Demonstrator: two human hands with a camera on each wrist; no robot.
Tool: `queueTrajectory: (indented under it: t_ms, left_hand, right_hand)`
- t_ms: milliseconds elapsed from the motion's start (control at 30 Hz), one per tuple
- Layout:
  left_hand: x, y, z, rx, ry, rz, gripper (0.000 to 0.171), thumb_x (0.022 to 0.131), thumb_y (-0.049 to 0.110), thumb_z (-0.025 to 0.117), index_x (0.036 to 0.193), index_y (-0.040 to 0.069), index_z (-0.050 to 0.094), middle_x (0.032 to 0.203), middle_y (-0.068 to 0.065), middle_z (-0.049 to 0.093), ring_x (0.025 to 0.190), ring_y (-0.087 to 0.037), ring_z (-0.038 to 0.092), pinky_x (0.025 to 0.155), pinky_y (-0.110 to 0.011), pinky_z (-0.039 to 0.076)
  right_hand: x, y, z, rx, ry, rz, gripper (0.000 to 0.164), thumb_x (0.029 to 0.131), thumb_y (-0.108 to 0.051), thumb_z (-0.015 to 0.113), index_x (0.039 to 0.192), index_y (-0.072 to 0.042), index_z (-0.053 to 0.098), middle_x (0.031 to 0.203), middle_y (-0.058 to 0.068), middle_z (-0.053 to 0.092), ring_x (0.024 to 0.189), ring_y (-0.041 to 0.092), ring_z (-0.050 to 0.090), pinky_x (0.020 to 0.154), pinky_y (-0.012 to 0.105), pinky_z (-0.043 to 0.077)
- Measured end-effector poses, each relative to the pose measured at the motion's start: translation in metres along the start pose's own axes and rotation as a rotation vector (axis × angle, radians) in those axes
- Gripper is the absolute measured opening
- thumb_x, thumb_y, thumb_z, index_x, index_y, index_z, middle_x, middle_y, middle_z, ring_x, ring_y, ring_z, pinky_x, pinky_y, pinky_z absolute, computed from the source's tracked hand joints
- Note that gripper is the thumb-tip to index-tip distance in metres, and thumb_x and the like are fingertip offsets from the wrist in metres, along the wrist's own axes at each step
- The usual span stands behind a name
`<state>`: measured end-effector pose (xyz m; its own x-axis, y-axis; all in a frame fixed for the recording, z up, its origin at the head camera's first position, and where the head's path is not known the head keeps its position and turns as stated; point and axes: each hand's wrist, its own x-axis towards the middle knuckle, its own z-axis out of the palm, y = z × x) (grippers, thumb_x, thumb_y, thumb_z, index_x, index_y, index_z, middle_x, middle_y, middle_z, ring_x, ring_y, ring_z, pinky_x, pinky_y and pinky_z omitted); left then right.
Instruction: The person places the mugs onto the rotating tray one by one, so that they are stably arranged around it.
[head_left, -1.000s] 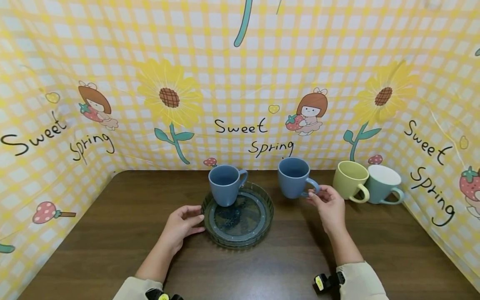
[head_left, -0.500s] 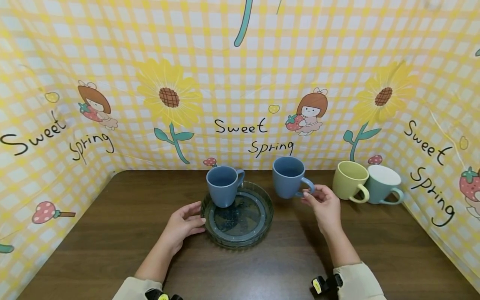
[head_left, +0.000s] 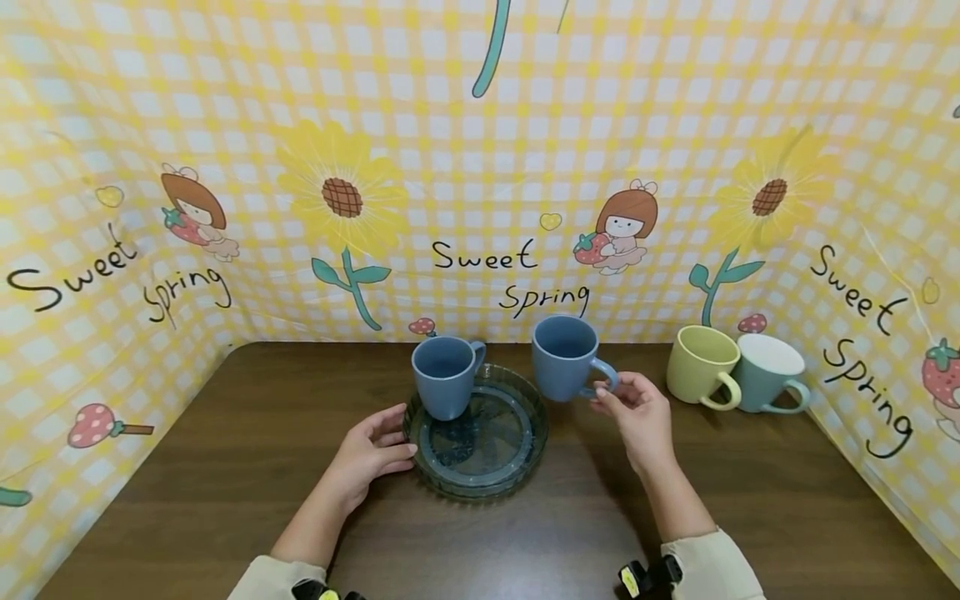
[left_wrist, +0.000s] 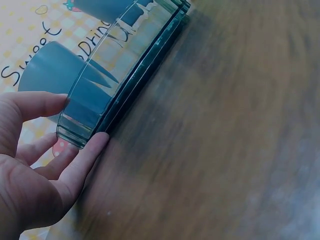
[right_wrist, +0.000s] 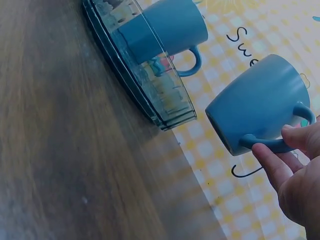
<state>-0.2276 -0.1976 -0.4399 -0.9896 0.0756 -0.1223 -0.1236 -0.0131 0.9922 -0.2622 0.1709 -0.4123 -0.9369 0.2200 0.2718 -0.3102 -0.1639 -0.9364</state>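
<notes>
A round, see-through dark green tray point(head_left: 480, 479) lies on the table with one upright blue mug point(head_left: 444, 387) at its back left. My left hand point(head_left: 367, 458) holds the tray's left edge, thumb at the rim and fingers spread along the side wall. In the left wrist view, one fingertip reaches the tray's bottom edge. My right hand point(head_left: 647, 421) pinches the lower handle of a second blue mug point(right_wrist: 260, 105) between thumb and fingers. This mug hangs raised above the table, just right of the tray's back edge, opening upward.
On the back right of the brown table point(head_left: 225, 467) stand a yellow-green mug point(head_left: 697, 367) and a teal mug with a white inside point(head_left: 761, 379), side by side. A checked cloth point(head_left: 480, 167) with flower prints walls in the back and both sides.
My right hand has carried the held blue mug leftward, closer to the tray. The blue mug on the tray has shifted slightly left. My left hand has stayed at the tray's edge.
</notes>
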Motion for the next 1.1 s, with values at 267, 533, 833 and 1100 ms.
queueTrajectory:
  t_ms: [267, 533, 833, 1100]
  left_hand:
    - [-0.002, 0.002, 0.0, -0.005, -0.001, 0.002, 0.071, 0.086, -0.007, 0.067, 0.148, 0.001, 0.035, 0.145, -0.025, 0.035, 0.124, -0.038, 0.045, 0.082, -0.04, 0.058]
    - [-0.002, 0.003, 0.001, 0.003, -0.008, 0.001, 0.071, 0.086, -0.007, 0.066, 0.149, 0.001, 0.034, 0.145, -0.025, 0.034, 0.124, -0.037, 0.045, 0.083, -0.04, 0.058]
    - [-0.003, 0.004, 0.004, 0.005, -0.013, -0.004, 0.071, 0.087, -0.008, 0.065, 0.149, 0.0, 0.032, 0.146, -0.026, 0.032, 0.124, -0.038, 0.044, 0.081, -0.04, 0.058]
    - [-0.004, 0.005, 0.005, -0.001, -0.015, -0.006, 0.071, 0.087, -0.008, 0.066, 0.149, 0.0, 0.032, 0.145, -0.025, 0.032, 0.124, -0.038, 0.044, 0.082, -0.041, 0.058]
  right_hand:
    - [0.002, -0.002, 0.012, -0.016, -0.036, 0.007, 0.022, 0.083, 0.02, 0.063, 0.103, 0.019, 0.053, 0.088, 0.014, 0.071, 0.082, 0.02, 0.069, 0.071, 0.035, 0.06]
    - [0.003, -0.002, 0.023, -0.051, -0.074, 0.046, 0.021, 0.084, 0.017, 0.065, 0.102, 0.017, 0.055, 0.095, 0.025, 0.068, 0.083, 0.029, 0.069, 0.073, 0.037, 0.06]
    - [0.002, -0.001, 0.033, -0.07, -0.104, 0.07, 0.022, 0.084, 0.017, 0.065, 0.103, 0.017, 0.055, 0.093, 0.024, 0.068, 0.078, 0.025, 0.069, 0.073, 0.037, 0.06]
    - [0.002, 0.005, 0.043, -0.092, -0.112, 0.098, 0.019, 0.084, 0.015, 0.066, 0.1, 0.014, 0.056, 0.095, 0.03, 0.065, 0.076, 0.021, 0.069, 0.072, 0.035, 0.06]
